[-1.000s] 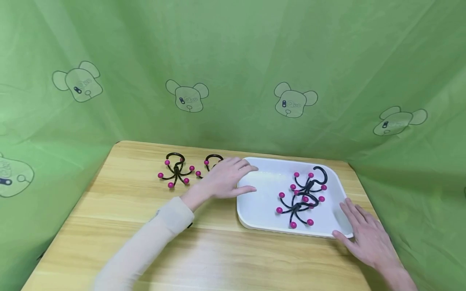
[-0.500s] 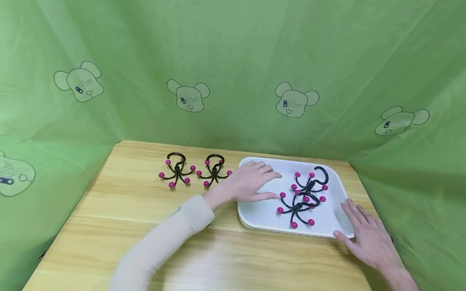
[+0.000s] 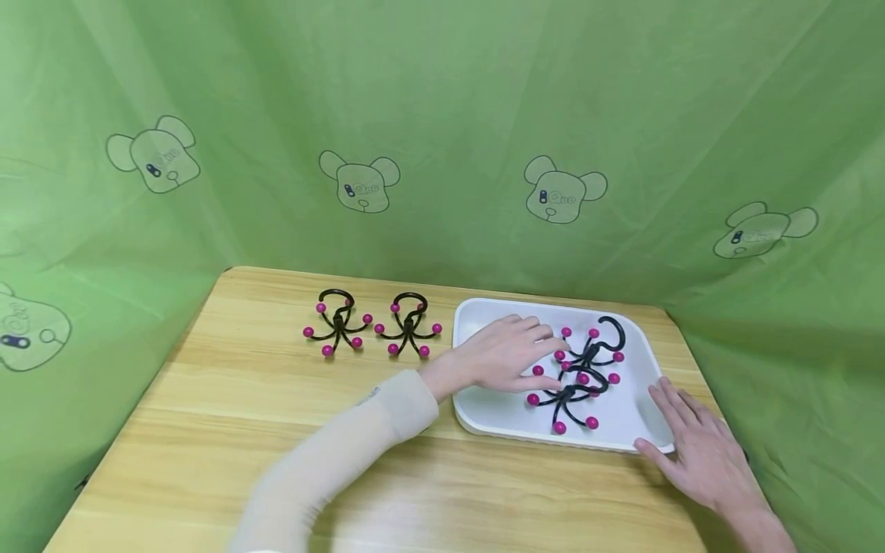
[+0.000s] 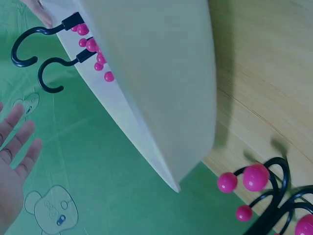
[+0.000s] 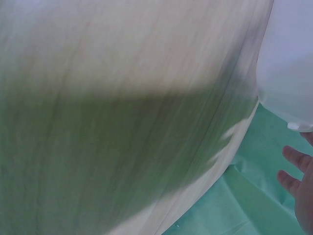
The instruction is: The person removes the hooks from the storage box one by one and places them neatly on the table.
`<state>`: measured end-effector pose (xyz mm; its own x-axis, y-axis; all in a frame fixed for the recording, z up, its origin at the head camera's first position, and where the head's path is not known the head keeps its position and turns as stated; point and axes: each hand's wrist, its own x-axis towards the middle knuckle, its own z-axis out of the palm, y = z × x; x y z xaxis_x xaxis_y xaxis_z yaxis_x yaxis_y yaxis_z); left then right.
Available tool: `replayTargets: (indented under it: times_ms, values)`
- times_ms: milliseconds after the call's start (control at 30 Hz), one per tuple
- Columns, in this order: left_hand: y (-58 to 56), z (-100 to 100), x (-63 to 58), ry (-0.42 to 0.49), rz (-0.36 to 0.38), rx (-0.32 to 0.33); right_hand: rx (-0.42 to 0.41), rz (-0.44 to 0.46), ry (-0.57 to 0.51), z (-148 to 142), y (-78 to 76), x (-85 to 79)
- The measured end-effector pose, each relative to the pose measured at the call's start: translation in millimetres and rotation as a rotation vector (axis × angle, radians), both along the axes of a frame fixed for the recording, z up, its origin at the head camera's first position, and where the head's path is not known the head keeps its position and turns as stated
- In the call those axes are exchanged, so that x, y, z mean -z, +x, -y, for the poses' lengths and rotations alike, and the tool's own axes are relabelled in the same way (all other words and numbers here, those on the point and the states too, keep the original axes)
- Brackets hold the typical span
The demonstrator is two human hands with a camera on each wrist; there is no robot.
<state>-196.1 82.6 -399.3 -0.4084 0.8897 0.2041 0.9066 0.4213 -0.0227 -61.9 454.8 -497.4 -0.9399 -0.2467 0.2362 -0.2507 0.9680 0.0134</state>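
Observation:
Two black claw-like hangers, each with a curved hook and several arms tipped with pink balls, lie overlapping in a white tray (image 3: 492,421). The nearer hanger (image 3: 565,393) partly covers the farther hanger (image 3: 591,352). My left hand (image 3: 505,355) reaches over the tray from the left, palm down, fingertips overlapping the left side of both hangers. In the left wrist view this left hand (image 4: 14,166) has its fingers spread with nothing between them. My right hand (image 3: 701,449) rests straight-fingered along the tray's right front corner, thumb at the rim.
Two more such hangers stand on the wooden table (image 3: 207,430) left of the tray: a left one (image 3: 338,324) and a right one (image 3: 409,326). A green curtain (image 3: 456,246) printed with bear heads closes in the back and sides.
My left hand has moved right, from beside the tray's left rim to over the hangers in it, uncovering the right one on the table. My right hand has stayed at the corner.

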Motion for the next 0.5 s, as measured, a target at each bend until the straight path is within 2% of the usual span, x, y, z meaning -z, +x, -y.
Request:
replayTargets:
  times_ms: [267, 500]
  values:
    - [1.7, -22, -1.8, -0.054, 0.008, 0.007, 0.002, 0.010, 0.007, 0, -0.1, 0.5]
    - [0.2, -38, 4.9, -0.093, -0.013, -0.006, 0.000, 0.011, 0.007, 1, 0.8, 0.1]
